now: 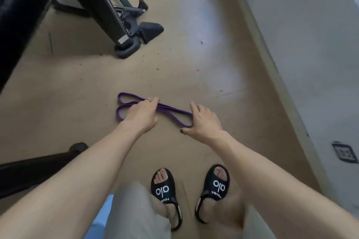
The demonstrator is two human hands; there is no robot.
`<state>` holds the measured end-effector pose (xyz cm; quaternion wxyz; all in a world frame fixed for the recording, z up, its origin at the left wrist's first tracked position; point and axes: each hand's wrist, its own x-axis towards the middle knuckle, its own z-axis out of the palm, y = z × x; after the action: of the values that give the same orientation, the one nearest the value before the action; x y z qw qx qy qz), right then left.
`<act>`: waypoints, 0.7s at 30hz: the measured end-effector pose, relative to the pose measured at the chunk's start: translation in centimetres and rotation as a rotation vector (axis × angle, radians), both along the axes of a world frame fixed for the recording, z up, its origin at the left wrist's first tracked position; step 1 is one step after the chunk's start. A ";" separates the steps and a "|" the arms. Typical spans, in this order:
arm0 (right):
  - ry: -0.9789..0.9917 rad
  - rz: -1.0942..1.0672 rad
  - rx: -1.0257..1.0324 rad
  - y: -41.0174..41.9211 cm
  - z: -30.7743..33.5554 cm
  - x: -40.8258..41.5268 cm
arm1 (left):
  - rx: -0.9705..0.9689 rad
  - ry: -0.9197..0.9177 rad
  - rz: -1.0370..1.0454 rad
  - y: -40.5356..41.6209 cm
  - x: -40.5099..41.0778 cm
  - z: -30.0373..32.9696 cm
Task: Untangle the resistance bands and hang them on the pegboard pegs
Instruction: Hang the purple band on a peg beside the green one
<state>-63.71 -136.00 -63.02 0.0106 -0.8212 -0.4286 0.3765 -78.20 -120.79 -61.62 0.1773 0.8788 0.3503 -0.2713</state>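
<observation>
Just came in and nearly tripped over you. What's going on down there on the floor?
A person is bending over a purple resistance band that lies in loops on the tan floor. The left hand is closed around the bunched middle of the band, while the right hand is spread open at its right end loop, thumb beside it. No pegboard is in view, so nothing is hung yet. Dark equipment legs stand further back on the left.

Bare floor (174, 75) lies open beyond and around both hands, wide enough to pass on every side. To the far left stands a black machine frame (97, 4) with grey feet (128, 49). A black bar (38, 167) crowds the near left. The wall (310, 44) closes the right.
</observation>
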 end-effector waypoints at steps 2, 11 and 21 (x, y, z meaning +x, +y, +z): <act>-0.018 0.066 -0.025 2.6 -7.8 -0.2 | 0.020 0.046 -0.001 1.0 -0.5 -7.2; -0.205 0.246 -0.020 8.8 -36.0 -2.7 | -0.091 0.155 -0.028 5.8 -1.0 -30.9; -0.207 0.286 0.146 7.6 -35.8 -2.8 | -0.070 0.138 -0.112 6.5 0.1 -31.0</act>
<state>-66.56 -128.42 -98.83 -0.0275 -0.7835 -0.5658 0.2556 -78.07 -114.27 -92.64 0.1678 0.8696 0.3022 -0.3527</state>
